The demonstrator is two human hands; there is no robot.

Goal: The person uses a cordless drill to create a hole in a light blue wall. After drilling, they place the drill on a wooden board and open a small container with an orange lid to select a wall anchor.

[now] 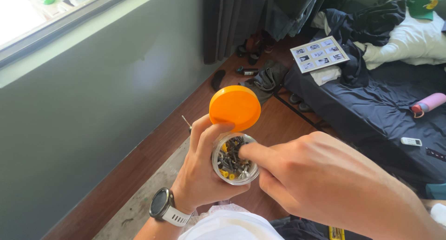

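Observation:
My left hand (199,175) grips a small clear jar (234,160) filled with several screws and yellow wall plugs. The same hand pinches the jar's round orange lid (235,107) between thumb and forefinger, tilted up behind the jar's mouth. My right hand (320,179) comes in from the right, its forefinger and thumb dipping into the open jar among the screws. Whether those fingers pinch a screw is hidden. A dark watch with a white strap (163,206) sits on my left wrist.
A bed with dark sheets (371,110) lies at right, carrying a photo sheet (319,53), a pink bottle (428,104), a white remote (411,141), clothes and a green cap (423,3). Shoes and curtains (241,17) stand at the back. A grey-green wall (79,110) runs left.

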